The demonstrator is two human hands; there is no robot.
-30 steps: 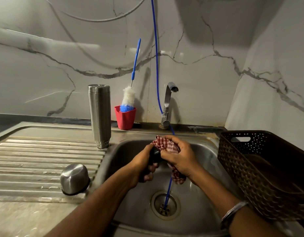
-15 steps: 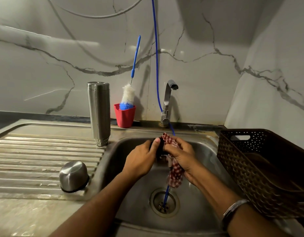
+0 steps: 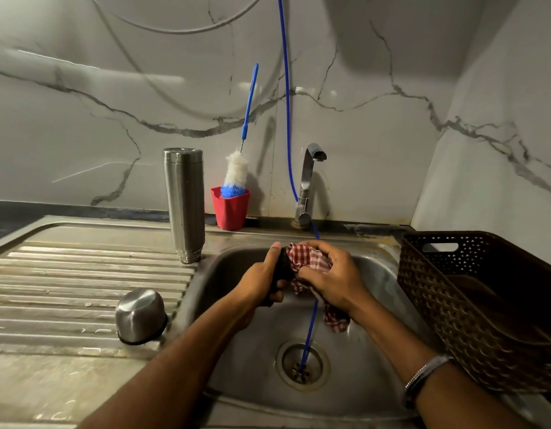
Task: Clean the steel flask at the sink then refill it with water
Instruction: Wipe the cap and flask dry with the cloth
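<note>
The steel flask (image 3: 185, 203) stands upside down on the drainboard beside the sink basin (image 3: 373, 292). Its steel cup lid (image 3: 141, 315) lies mouth down near the front of the drainboard. Over the basin my left hand (image 3: 261, 283) grips a small black part (image 3: 282, 270), mostly hidden by the fingers. My right hand (image 3: 331, 278) holds a red-and-white checked cloth (image 3: 309, 261) bunched against that black part, one end hanging down. The tap (image 3: 308, 181) stands behind, with no water seen running.
A red cup (image 3: 231, 210) holding a blue-and-white bottle brush (image 3: 237, 174) sits at the wall. A thin blue hose (image 3: 287, 97) drops from above into the drain (image 3: 302, 365). A dark brown woven basket (image 3: 484, 305) stands right of the basin.
Both hands shifted a little within the basin while rubbing the cloth on the black part. My left thumb now lies along its top. The flask and cup lid have not moved.
</note>
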